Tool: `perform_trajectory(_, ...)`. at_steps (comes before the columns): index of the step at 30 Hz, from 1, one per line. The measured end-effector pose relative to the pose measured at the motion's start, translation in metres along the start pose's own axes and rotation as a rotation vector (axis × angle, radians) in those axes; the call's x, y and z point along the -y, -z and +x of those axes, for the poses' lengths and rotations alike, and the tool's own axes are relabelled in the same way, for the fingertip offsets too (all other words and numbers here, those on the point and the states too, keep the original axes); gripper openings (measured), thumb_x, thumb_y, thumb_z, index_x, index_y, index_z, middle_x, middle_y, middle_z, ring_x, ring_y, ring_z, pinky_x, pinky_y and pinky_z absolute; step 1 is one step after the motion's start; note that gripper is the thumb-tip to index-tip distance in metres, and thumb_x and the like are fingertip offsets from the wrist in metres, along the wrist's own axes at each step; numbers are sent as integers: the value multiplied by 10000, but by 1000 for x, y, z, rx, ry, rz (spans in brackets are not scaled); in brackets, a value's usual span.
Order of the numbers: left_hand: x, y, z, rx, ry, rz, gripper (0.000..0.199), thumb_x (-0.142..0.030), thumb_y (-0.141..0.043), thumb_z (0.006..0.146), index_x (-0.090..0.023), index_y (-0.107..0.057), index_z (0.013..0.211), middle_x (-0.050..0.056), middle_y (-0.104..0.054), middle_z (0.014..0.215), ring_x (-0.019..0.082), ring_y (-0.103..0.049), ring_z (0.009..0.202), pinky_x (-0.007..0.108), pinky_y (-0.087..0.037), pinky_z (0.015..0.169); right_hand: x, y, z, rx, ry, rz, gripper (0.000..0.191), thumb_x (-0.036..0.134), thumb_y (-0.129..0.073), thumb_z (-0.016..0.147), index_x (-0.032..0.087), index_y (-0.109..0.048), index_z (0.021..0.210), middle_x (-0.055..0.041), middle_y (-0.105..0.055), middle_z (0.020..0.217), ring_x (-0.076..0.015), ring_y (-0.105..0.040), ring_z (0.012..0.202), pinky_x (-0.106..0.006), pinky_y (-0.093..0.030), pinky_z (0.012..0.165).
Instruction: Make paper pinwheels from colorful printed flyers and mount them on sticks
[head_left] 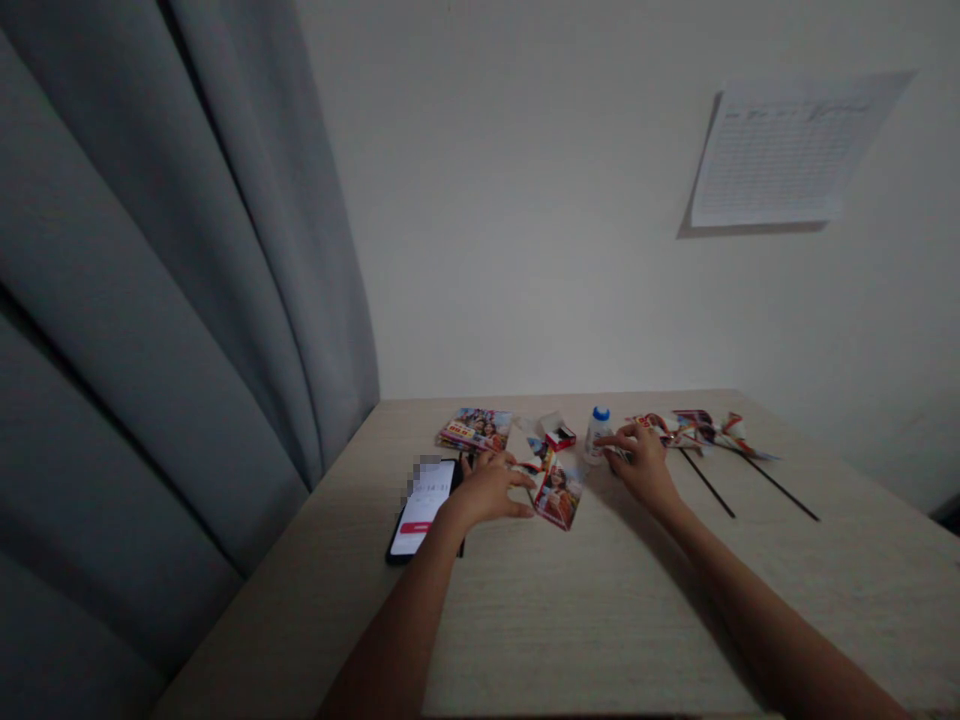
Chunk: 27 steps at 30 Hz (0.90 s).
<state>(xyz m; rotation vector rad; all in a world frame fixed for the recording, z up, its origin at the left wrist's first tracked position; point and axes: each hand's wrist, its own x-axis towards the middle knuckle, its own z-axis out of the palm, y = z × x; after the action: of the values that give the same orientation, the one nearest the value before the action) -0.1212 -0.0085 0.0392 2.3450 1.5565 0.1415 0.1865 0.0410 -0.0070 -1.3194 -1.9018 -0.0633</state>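
My left hand rests with its fingers spread over a cut sheet of printed paper, whose corners are partly folded inward. The fingers cover part of this sheet. My right hand has its fingertips against a small clear bottle with a blue cap, which stands upright on the table. Thumb and forefinger appear to pinch its right side. Between the hands, a little farther back, sits a small open red-and-white box with dark contents I cannot make out.
A stack of printed paper sheets lies at the back left. A phone with a lit screen is beside my left forearm, with a dark stick next to it. Paper pinwheels on dark sticks lie at the right. Behind is a wall.
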Motion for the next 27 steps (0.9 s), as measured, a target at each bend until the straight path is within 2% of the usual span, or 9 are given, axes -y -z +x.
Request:
perform_trajectory(3,-4,1,-1,-19,0,-15,451,-592,-765,741,-453,-720,1168,41,-501,1362,354,-374,1336,587,-248,1132,15,6,-1,14,18,-66,222,285,-581,896,290,-794,955,-75,-604,985,-277,-505,1020,-437,-351,896)
perform_trajectory(7,-9,1,-1,-57,17,-15,353,-539,-725,798,-416,-744,1128,52,-509,1309,349,-405,1294,588,-259,1121,35,16,-2,80,54,-92,188,278,-609,898,307,-786,954,-57,-681,982,-277,-515,1033,-452,-305,916)
perform_trajectory(10,-12,-2,-1,-80,21,-26,304,-505,-689,840,-382,-755,1110,66,-505,1292,347,-401,1305,583,-256,1127,46,21,-2,216,135,-61,170,297,-623,904,321,-774,981,-37,-724,923,-271,-539,1027,-489,-270,972)
perform_trajectory(17,-21,-6,2,-125,68,-33,235,-444,-663,881,-345,-762,1069,68,-479,1360,341,-339,1376,604,-174,1172,62,22,-6,517,267,-2,152,356,-754,799,369,-777,948,-5,-764,972,-300,-541,1115,-534,-258,1017)
perform_trajectory(22,-18,-12,5,-163,49,-16,200,-376,-687,868,-334,-769,1045,61,-464,1422,341,-312,1409,588,-162,1190,68,21,-8,579,324,41,209,342,-771,763,357,-778,972,-13,-760,1053,-300,-540,1132,-520,-275,1027)
perform_trajectory(27,-15,-14,6,-172,37,-22,207,-378,-692,866,-338,-770,1052,63,-466,1449,351,-312,1417,609,-168,1184,68,20,-8,585,348,39,195,318,-767,756,346,-775,949,-16,-762,1035,-297,-549,1118,-544,-240,1052)
